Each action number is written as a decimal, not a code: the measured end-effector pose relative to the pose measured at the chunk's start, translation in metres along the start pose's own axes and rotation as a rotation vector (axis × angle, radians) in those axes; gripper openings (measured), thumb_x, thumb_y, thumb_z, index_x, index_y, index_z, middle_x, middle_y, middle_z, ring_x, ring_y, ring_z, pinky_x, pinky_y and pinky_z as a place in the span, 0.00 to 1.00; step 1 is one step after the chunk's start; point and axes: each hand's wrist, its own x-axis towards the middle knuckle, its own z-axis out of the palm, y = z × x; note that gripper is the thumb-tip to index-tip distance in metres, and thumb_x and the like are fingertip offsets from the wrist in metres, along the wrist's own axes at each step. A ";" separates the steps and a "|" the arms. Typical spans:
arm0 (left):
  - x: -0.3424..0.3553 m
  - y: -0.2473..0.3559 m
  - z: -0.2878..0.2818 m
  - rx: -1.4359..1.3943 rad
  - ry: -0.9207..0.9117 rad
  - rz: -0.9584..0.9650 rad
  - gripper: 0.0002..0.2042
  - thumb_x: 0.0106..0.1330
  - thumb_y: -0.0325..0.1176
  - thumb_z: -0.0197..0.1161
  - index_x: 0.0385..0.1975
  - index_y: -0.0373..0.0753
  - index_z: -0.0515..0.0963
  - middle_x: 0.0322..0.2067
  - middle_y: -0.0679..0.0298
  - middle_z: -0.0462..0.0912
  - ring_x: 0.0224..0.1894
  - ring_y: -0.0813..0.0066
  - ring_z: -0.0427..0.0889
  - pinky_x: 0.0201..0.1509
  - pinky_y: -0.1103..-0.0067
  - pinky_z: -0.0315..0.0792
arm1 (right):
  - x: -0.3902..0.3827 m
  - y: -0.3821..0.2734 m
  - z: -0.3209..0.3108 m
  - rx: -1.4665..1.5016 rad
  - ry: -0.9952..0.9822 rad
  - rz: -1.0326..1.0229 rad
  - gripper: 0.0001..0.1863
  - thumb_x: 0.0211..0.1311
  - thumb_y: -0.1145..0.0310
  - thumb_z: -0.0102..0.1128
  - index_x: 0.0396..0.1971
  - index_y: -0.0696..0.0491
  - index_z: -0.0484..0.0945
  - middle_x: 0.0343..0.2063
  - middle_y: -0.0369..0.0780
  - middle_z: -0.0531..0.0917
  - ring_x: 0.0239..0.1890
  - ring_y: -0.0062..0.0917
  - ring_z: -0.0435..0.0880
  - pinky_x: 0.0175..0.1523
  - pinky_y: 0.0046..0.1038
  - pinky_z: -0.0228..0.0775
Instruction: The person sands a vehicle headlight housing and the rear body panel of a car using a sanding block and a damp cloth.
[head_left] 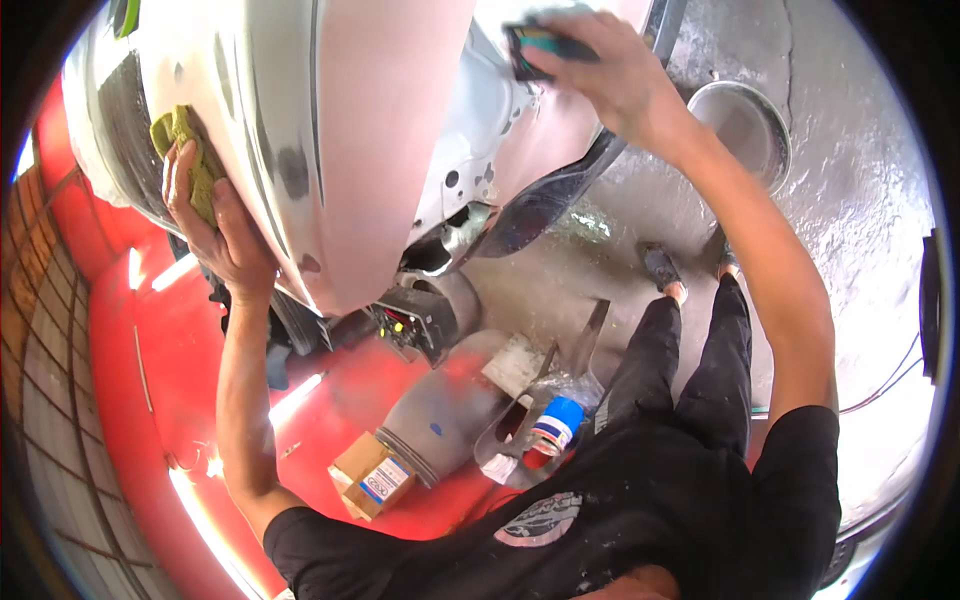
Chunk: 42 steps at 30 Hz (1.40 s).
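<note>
Our left hand point(235, 240), fingers half curled, holds a crumpled yellow-green cloth point(203, 185) against the curved white-and-pale-pink car body point(380, 150), as our blurred right hand point(612, 75) closes around a black-and-teal block point(545, 45) over the bodywork's far side; contact there we cannot tell. A round grey basin point(752, 150) stands on the shiny grey floor point(840, 180), beyond the bodywork to our right.

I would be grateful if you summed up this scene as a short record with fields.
Left hand: holds a yellow-green cloth against the vehicle body
Right hand: grips a dark block with teal on it; blurred
Body finish: pink and white, darker spots
Grey floor: round bucket
Lower in view: cardboard box, blue-and-white can
</note>
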 end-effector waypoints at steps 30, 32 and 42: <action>0.000 0.006 0.002 -0.044 0.026 -0.012 0.22 0.74 0.30 0.52 0.65 0.29 0.73 0.65 0.47 0.75 0.71 0.53 0.70 0.77 0.61 0.60 | -0.001 0.007 -0.004 -0.081 -0.002 -0.083 0.32 0.51 0.83 0.69 0.59 0.43 0.86 0.60 0.43 0.81 0.57 0.42 0.80 0.59 0.40 0.73; -0.005 0.005 0.001 -0.028 0.017 -0.027 0.22 0.75 0.30 0.53 0.65 0.28 0.73 0.65 0.47 0.75 0.71 0.53 0.70 0.77 0.61 0.60 | 0.004 0.007 0.005 0.036 0.048 -0.035 0.32 0.52 0.83 0.69 0.59 0.44 0.86 0.60 0.44 0.81 0.57 0.42 0.81 0.58 0.40 0.73; -0.006 0.005 0.000 -0.010 0.021 -0.041 0.22 0.76 0.32 0.53 0.65 0.28 0.73 0.66 0.46 0.74 0.71 0.51 0.69 0.78 0.60 0.58 | -0.012 0.003 -0.001 -0.003 -0.018 0.021 0.31 0.53 0.79 0.68 0.59 0.42 0.86 0.60 0.44 0.82 0.58 0.43 0.80 0.60 0.40 0.71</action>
